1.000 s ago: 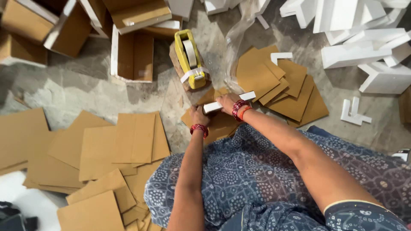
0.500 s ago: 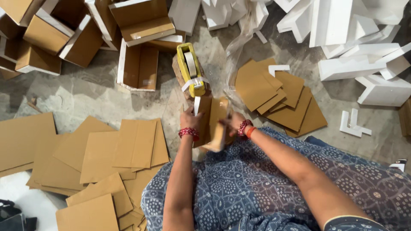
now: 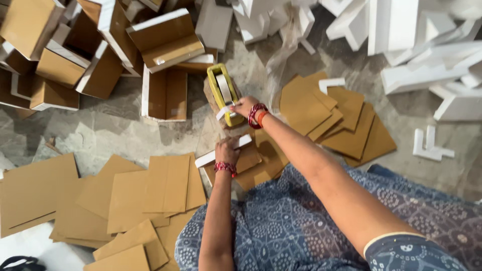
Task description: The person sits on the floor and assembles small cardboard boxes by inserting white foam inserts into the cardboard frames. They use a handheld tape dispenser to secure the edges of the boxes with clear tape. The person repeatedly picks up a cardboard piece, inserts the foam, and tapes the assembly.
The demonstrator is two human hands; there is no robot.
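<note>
Cardboard piece [image 3: 240, 161] with its white strip now lies flat, pinned under my left hand [image 3: 227, 150]; my right hand [image 3: 244, 106] has moved up, fingers pinching tape at the yellow dispenser [image 3: 224, 93].

the tape dispenser [image 3: 221, 93] looks like glossy yellow plastic, with a smooth white tape roll [image 3: 224, 88] inside it. the foam strip [image 3: 223, 151] under the left hand [image 3: 227, 150] is white and matt, like the chunky foam pieces [image 3: 401, 30] farther off. the flat sheets [image 3: 165, 183] are brown cardboard, matt and smooth, and the boxes [image 3: 165, 40] are the same board with white edging. the floor [image 3: 100, 130] is rough, mottled grey concrete. the right hand [image 3: 244, 106] wears red thread bands [image 3: 257, 115] at the wrist. the garment [image 3: 281, 226] is soft printed blue cloth.
</note>
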